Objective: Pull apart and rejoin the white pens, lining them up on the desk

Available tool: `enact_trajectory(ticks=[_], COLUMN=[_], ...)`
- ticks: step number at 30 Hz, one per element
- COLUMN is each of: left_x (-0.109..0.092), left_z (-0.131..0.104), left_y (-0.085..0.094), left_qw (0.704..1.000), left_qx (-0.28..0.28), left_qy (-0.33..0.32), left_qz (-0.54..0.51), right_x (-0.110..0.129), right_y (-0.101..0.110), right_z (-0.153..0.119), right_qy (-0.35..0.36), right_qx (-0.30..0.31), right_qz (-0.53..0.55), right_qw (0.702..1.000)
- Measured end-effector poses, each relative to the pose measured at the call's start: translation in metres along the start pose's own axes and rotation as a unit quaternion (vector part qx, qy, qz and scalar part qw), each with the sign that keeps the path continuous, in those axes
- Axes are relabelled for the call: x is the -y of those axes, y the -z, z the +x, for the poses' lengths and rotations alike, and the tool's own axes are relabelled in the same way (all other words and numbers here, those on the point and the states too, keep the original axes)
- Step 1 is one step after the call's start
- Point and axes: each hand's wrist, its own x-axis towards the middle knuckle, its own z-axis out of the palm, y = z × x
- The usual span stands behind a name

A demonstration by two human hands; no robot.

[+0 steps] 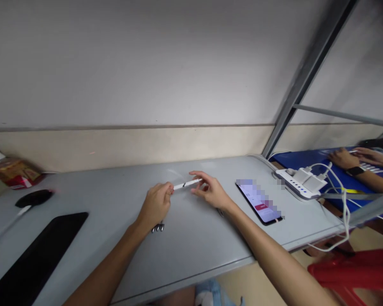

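Observation:
A slim white pen [183, 185] with a dark band near its middle is held above the grey desk, almost level. My left hand [156, 205] is closed round its left end. At the other end is my right hand [210, 189], its fingers curled about the pen's tip and its index finger lifted away; the exact contact there is partly hidden. Below my left hand, several small shiny metal pieces [158, 228] lie on the desk. Another small dark object [221, 212] shows partly beneath my right wrist.
A phone [258, 202] with its screen lit lies to the right, near a white power strip [298, 183] with plugs and cables. On the left are a black mat [40, 259], a black disc-shaped object [34, 198] and a jar [14, 172]. Another person's hands [344, 159] are beyond the metal frame.

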Motion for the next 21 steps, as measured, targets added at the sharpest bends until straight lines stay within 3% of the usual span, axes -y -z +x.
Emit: enact_trajectory(ticks=[4, 9, 12, 17, 21], left_x=[0.005, 0.000, -0.004, -0.006, -0.004], left_z=[0.000, -0.002, -0.002, -0.003, -0.005], left_y=[0.002, 0.002, 0.001, 0.001, 0.000], left_qw=[1.000, 0.999, 0.999, 0.998, 0.996], left_qx=[0.000, 0.034, 0.043, 0.044, 0.041], left_qy=[-0.019, -0.003, -0.005, -0.014, -0.037], left_qz=[0.010, 0.016, 0.024, 0.052, 0.072], right_x=[-0.006, -0.010, -0.009, -0.007, -0.007], right_y=[0.001, 0.004, 0.005, 0.006, 0.007], right_z=[0.002, 0.002, 0.002, 0.002, 0.002], right_qy=[-0.064, -0.051, -0.088, -0.026, -0.070], right_qx=[0.036, 0.020, 0.060, 0.022, 0.048], right_qz=[0.001, 0.003, -0.016, -0.006, -0.029], right_qw=[0.997, 0.998, 0.994, 0.999, 0.996])
